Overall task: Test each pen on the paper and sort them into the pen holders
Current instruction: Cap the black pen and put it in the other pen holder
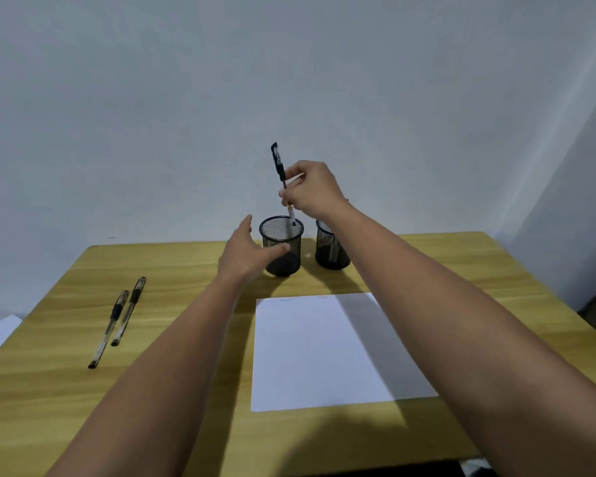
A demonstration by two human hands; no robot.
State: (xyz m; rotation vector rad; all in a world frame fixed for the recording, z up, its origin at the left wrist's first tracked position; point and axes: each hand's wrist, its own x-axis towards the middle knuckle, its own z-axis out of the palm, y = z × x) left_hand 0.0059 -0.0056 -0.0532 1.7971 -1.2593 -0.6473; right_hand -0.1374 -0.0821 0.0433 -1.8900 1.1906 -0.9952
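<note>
No text could be read anywhere; the white paper (327, 352) carried only two faint blue scribbles near its top edge, too small to make out.

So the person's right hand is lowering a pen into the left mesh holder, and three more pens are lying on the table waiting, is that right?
Nearly. The head view shows only two pens lying on the table, not three. The rest holds: the right hand grips a pen with its lower end at the rim of the left mesh holder, while the left hand is beside that holder.
</note>
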